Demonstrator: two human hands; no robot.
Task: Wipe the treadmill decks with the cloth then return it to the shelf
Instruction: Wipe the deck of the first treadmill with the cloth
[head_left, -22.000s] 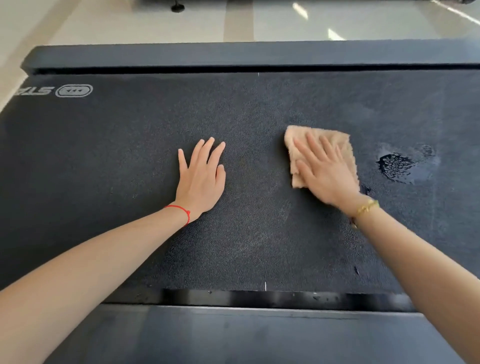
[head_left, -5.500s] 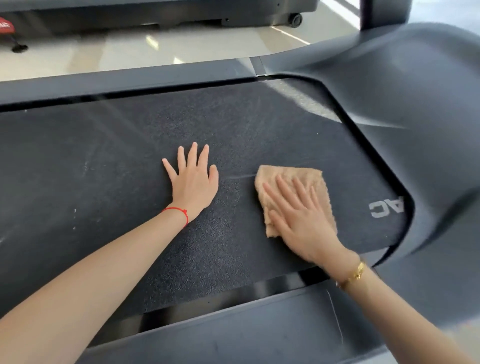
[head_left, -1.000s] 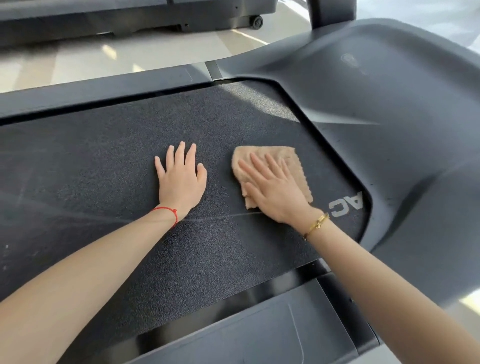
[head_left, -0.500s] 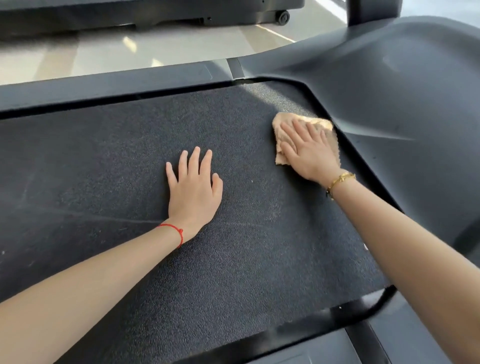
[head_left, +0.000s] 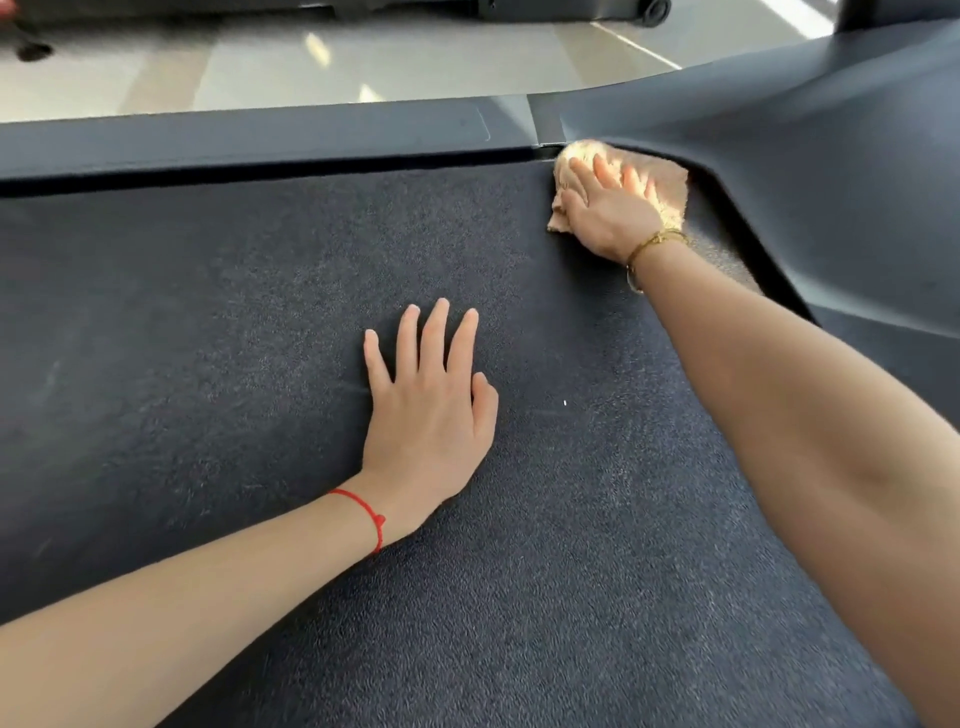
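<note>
Left hand (head_left: 431, 415) spread flat on textured dark belt (head_left: 208, 364). Right hand (head_left: 610, 213) flat, pressing tan cloth (head_left: 670, 195) against side rail (head_left: 260, 137); glossy pale floor (head_left: 363, 62) beyond.

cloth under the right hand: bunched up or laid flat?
Flat. The cloth lies spread on the treadmill belt at its far corner, the right hand pressing it with straight fingers. Whether it is folded in layers: cannot tell.

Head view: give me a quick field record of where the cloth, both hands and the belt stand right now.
cloth: tan cloth, flat on the belt at its far right corner, against the side rail and motor cover
right hand: right hand presses on the cloth, fingers straight
left hand: left hand flat on the belt, mid-deck, holds nothing
belt: dark textured belt
shelf: not in view
</note>
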